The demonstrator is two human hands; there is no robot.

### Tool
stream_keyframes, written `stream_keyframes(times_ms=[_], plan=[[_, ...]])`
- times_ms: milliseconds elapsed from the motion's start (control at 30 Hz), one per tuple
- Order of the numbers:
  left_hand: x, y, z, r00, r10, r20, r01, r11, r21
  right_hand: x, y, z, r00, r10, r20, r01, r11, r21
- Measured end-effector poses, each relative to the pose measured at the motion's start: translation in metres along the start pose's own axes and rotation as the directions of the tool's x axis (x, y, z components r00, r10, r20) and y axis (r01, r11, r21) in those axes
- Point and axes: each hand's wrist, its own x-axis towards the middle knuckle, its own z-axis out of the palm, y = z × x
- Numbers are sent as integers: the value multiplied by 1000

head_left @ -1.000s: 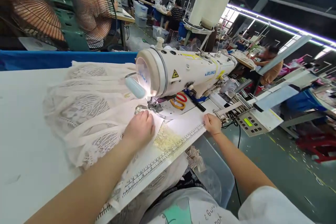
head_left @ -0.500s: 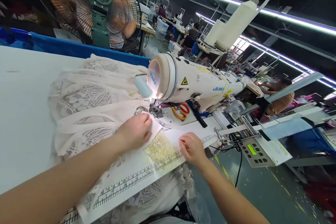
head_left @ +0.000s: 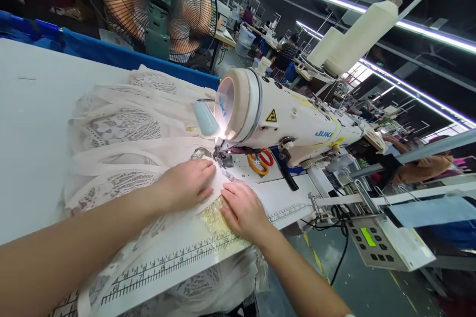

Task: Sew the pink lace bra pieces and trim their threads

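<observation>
Both hands lie flat on the cream lace garment (head_left: 122, 129) at the front edge of the desk (head_left: 26, 124), just before the presser foot (head_left: 223, 158) of the white sewing machine (head_left: 282, 119). Left hand (head_left: 188, 183): palm down, fingers spread loosely, pressing the fabric; fingertips reach almost to the foot — nothing enclosed in its grip. Right hand (head_left: 243, 208): also open and flat, holding nothing, laid on the fabric edge over a yellowish patch of trim (head_left: 211, 218) and touching the printed ruler strip (head_left: 178, 257) that runs along the desk's front edge. Change noted: a second ago the right hand was off at the right end of the ruler strip, by the metal guide near the control panel (head_left: 372, 245); half a second ago it was midway along the front edge; now it sits beside the left, thumbs nearly meeting. Left hand has barely shifted over the same span. Judgement — the fabric is now pinned from both sides at the needle, so the piece looks set for guiding under the foot rather than being repositioned. Orange-handled scissors (head_left: 260, 161) lie on the machine bed behind the needle, untouched. Fan (head_left: 163, 5) stands beyond the desk's far edge; other people work at distant benches.
</observation>
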Motion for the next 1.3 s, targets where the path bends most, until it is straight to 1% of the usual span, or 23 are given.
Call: stream_keyframes(times_ms=[133,267,400,600,767,900,1033,1133,1200,1300], plan=[[0,1,0,999,-29,25,29,1000,3,0,-1,1,1000,3,-7,-3,1000,10],[3,2,4,999,-52,6,52,999,0,-1,0,2,1000,7,-8,-7,1000,-8],[7,3,5,996,-83,18,82,996,21,-1,1,3,1000,12,-15,-12,1000,3],[7,3,1,997,-76,10,76,996,49,-1,3,3,1000,6,-27,-5,999,40],[8,1,3,999,-39,-28,40,998,42,-3,3,1,1000,1,-28,1,998,55],[10,1,4,999,-39,-17,40,996,74,-3,4,2,999,-15,-46,17,999,50],[10,2,4,998,-48,-43,50,997,64,-4,4,2,1000,0,-7,0,999,52],[10,0,6,997,-50,-61,53,998,47,-3,3,3,1000,20,-6,-20,999,48],[11,-2,8,997,-58,-53,61,997,56,-3,2,3,999,36,1,-36,999,35],[13,-6,9,997,-75,-22,76,994,78,0,0,2,997,67,44,-68,998,4]])
